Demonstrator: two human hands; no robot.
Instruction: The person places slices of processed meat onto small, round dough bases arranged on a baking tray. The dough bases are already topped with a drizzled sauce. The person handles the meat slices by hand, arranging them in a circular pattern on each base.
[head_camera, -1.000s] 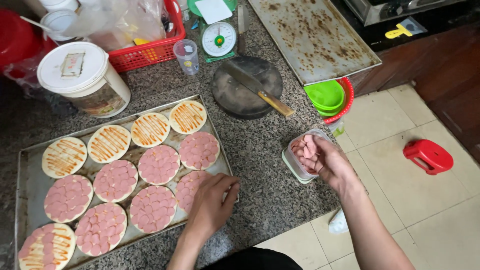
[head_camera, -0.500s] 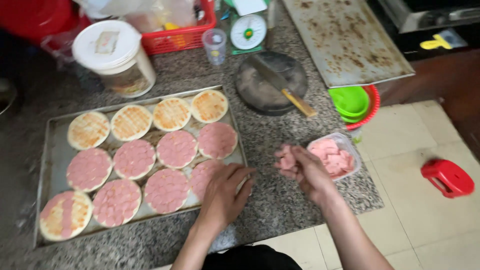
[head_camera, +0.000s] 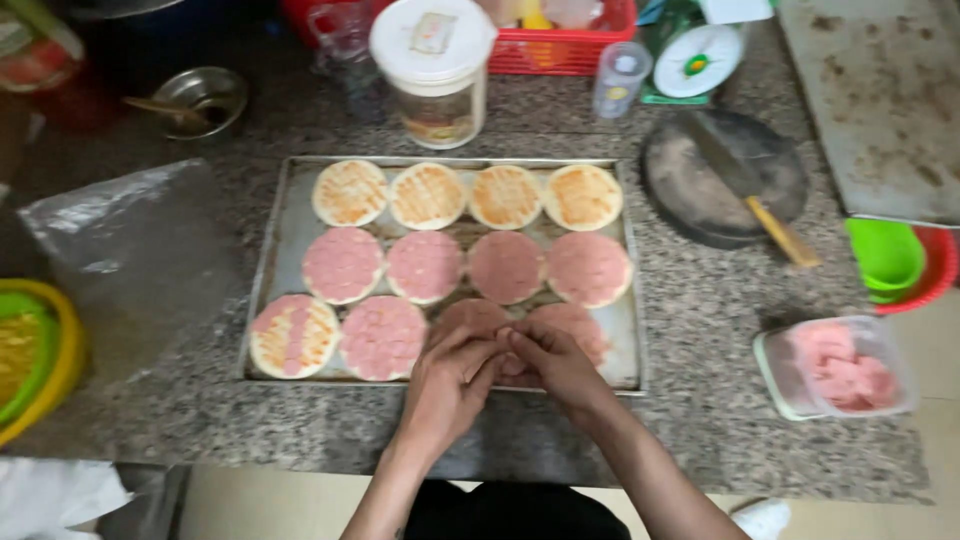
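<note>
A metal baking tray (head_camera: 275, 250) on the granite counter holds three rows of small round pizza bases. The back row (head_camera: 465, 196) shows only orange sauce. Pink ham slices cover the middle row (head_camera: 466, 267) and most of the front row (head_camera: 383, 336). My left hand (head_camera: 448, 378) and my right hand (head_camera: 555, 365) meet fingertip to fingertip over the front right of the tray, pinching pink ham pieces (head_camera: 512, 362) between them. A clear plastic tub of ham slices (head_camera: 838, 367) sits on the counter to the right.
Behind the tray stand a white-lidded jar (head_camera: 436, 70), a plastic cup (head_camera: 618, 78), a kitchen scale (head_camera: 695, 60) and a red basket (head_camera: 565, 45). A round dark board with a knife (head_camera: 740, 180), green and red bowls (head_camera: 895, 262) and a used baking sheet (head_camera: 880, 100) lie right. A plastic bag (head_camera: 130, 250) lies left.
My right hand has come from the ham tub to the tray's front and joined my left hand there. The view has swung left, and now the left part of the counter shows.
</note>
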